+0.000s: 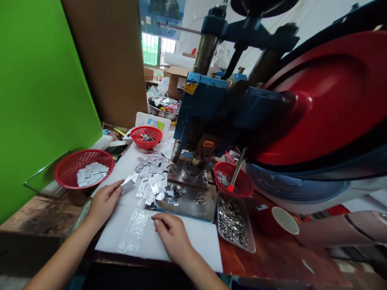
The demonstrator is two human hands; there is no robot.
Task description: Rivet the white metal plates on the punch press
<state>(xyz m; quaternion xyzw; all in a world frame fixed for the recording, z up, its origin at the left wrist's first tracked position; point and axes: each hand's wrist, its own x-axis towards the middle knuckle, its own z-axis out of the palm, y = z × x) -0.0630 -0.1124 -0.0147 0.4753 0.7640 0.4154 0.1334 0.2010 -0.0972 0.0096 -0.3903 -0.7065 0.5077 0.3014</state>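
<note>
My left hand (103,200) is closed in a pinch at the edge of a small flat metal plate (128,183), just left of a loose pile of such metal plates (152,186) on the white foam sheet. My right hand (173,235) rests low over the foam sheet, fingers curled with the thumb against them; whether anything lies inside is hidden. Ahead of it stands a blue press (201,108) with a steel die (190,174) and a base plate (181,205). Darker metal pieces (173,192) and tiny scraps (200,197) lie on that base.
Red plastic baskets holding metal parts stand at left (62,171), at the back (134,139) and right of the press (246,187). A clear tray (251,241) of small metal scraps and a red mug (273,225) sit to the right. A large red flywheel (329,100) overhangs the right side.
</note>
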